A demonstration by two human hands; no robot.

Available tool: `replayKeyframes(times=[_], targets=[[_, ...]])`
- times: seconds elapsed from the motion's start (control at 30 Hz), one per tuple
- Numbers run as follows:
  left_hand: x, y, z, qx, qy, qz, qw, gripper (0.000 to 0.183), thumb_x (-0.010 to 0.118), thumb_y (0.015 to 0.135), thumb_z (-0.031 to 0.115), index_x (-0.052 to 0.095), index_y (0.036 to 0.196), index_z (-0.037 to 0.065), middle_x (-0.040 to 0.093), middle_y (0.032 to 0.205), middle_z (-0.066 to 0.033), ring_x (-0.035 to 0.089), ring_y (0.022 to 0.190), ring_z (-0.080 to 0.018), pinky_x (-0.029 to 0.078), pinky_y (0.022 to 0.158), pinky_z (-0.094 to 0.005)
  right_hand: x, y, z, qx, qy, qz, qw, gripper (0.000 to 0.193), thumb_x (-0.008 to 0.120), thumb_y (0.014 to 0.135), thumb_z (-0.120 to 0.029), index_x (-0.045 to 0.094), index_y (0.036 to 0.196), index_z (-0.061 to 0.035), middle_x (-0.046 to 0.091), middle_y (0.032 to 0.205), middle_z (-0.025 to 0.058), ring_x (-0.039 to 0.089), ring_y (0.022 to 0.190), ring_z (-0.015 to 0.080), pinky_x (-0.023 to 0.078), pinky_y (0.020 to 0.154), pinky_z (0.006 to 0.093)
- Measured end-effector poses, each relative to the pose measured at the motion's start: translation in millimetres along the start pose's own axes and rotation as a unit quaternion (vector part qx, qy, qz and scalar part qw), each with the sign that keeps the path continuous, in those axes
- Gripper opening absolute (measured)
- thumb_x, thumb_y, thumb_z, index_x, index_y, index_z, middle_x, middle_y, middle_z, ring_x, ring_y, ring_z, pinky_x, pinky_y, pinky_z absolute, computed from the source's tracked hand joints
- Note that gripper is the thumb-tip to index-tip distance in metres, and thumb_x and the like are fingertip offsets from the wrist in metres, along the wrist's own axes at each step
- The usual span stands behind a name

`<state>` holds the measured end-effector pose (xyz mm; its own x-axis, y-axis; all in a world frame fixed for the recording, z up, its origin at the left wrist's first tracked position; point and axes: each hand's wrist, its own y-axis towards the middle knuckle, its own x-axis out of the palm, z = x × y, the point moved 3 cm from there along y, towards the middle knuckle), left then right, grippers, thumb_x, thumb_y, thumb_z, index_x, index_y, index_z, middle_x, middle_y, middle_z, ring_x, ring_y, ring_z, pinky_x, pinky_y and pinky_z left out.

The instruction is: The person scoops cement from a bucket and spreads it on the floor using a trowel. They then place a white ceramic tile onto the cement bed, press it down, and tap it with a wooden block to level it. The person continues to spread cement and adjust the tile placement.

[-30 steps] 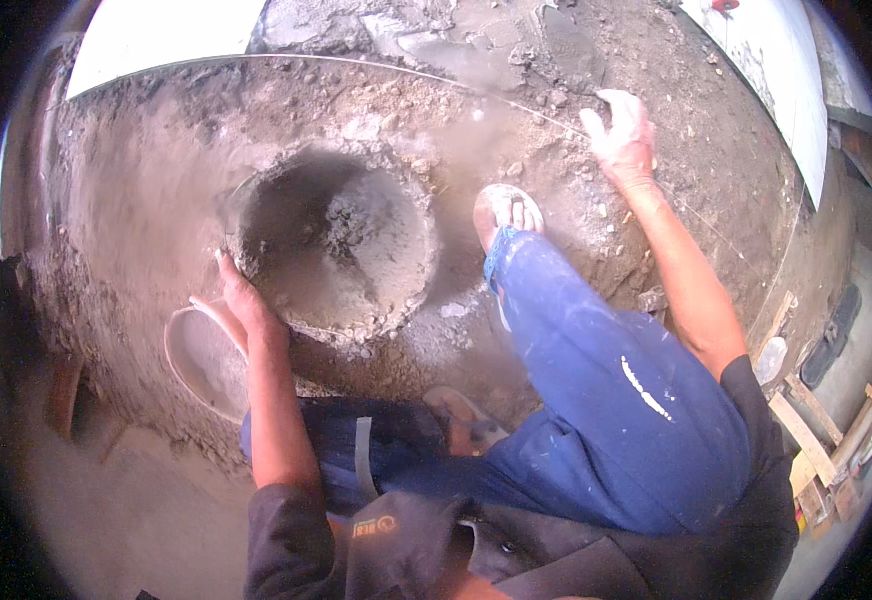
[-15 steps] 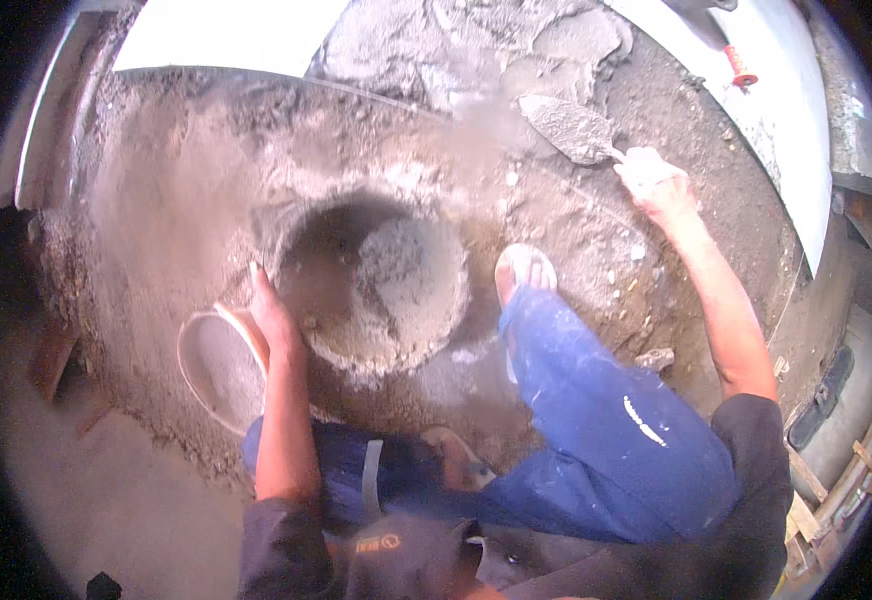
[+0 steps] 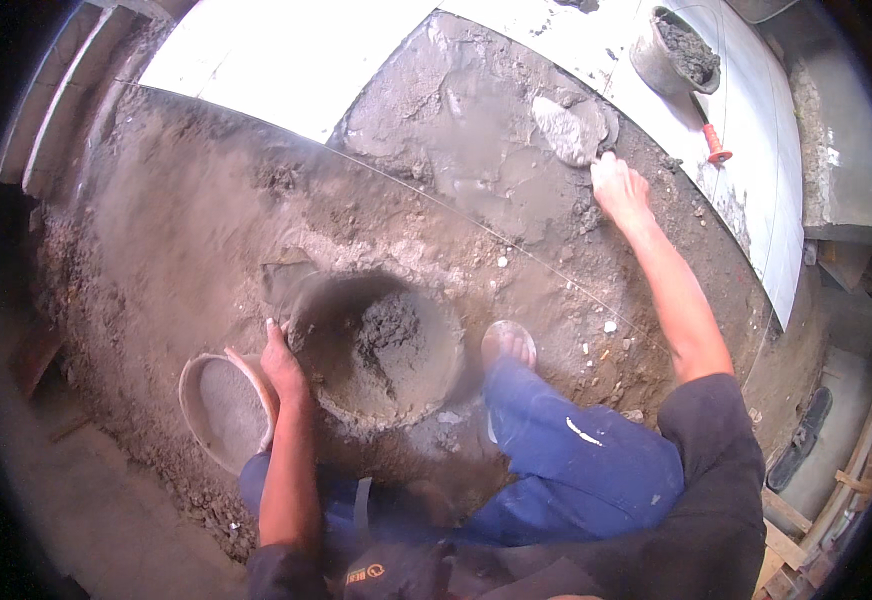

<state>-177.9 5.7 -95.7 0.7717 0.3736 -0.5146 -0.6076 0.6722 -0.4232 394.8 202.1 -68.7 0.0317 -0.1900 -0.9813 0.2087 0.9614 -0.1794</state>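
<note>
My right hand [image 3: 620, 188] is closed on the handle of a trowel [image 3: 563, 131], whose blade lies over a spread of wet grey mortar [image 3: 476, 115] and is coated with it. On the left, my left hand [image 3: 283, 368] grips the rim of a small round bucket [image 3: 188, 395] with a grey inside; part of its fingers is hard to make out. Just right of that hand stands a large tub [image 3: 431, 300] with a lump of mortar [image 3: 391, 335] in it. The thumb is close to the tub's side.
White tiles [image 3: 276, 60] border the mortar at the far side and right. On the right-hand tiles stand a mortar-filled bucket [image 3: 653, 62] and a tool with an orange handle [image 3: 712, 140]. A string [image 3: 426, 195] runs across the dirt. My foot [image 3: 509, 345] is beside the tub.
The view has shifted, bringing the bucket on the tiles into sight. My right hand's trowel has turned, its blade now farther over the mortar. My left hand stays at the small bucket.
</note>
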Motion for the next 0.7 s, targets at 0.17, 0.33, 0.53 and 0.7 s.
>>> replayKeyframes(times=[0.17, 0.33, 0.53, 0.7], targets=[[3.1, -8.7, 10.4, -0.027, -0.025, -0.003, 0.999, 0.060, 0.044, 0.105, 0.044, 0.070, 0.113, -0.009, 0.072, 0.105, -0.0132, 0.064, 0.097, -0.0199, 0.047, 0.092, -0.0317, 3.4, 54.0, 21.9, 0.081, 0.009, -0.031, 0.996, 0.040, 0.041, 0.098, -0.030, 0.062, 0.116, -0.0005, 0.067, 0.116, 0.0270, 0.065, 0.108, 0.0437, 0.050, 0.093, 0.0532], [-1.9, -5.5, 3.7, -0.012, -0.040, -0.010, 0.999, 0.058, 0.042, 0.106, 0.042, 0.070, 0.113, -0.009, 0.072, 0.105, -0.0130, 0.064, 0.098, -0.0196, 0.047, 0.092, -0.0316, 0.3, 64.2, 30.0, 0.115, 0.011, -0.058, 0.992, 0.040, 0.045, 0.094, -0.025, 0.064, 0.121, -0.0031, 0.065, 0.124, 0.0248, 0.061, 0.119, 0.0427, 0.048, 0.100, 0.0510], [1.8, -12.4, 20.7, -0.011, -0.044, -0.010, 0.999, 0.058, 0.043, 0.106, 0.041, 0.069, 0.113, -0.010, 0.071, 0.107, -0.0133, 0.064, 0.100, -0.0201, 0.046, 0.094, -0.0317, -15.9, 75.6, 44.6, 0.108, 0.068, -0.134, 0.983, 0.043, 0.056, 0.090, -0.032, 0.067, 0.116, -0.0002, 0.069, 0.115, 0.0230, 0.068, 0.103, 0.0398, 0.053, 0.087, 0.0489], [3.8, -7.9, 12.0, 0.012, -0.066, -0.020, 0.998, 0.059, 0.044, 0.106, 0.042, 0.068, 0.114, -0.011, 0.070, 0.109, -0.0133, 0.063, 0.103, -0.0203, 0.045, 0.095, -0.0314, 5.1, 14.9, 85.7, 0.209, 0.246, -0.081, 0.943, 0.048, 0.054, 0.090, -0.040, 0.066, 0.106, 0.0032, 0.070, 0.100, 0.0214, 0.069, 0.086, 0.0361, 0.054, 0.076, 0.0457]])
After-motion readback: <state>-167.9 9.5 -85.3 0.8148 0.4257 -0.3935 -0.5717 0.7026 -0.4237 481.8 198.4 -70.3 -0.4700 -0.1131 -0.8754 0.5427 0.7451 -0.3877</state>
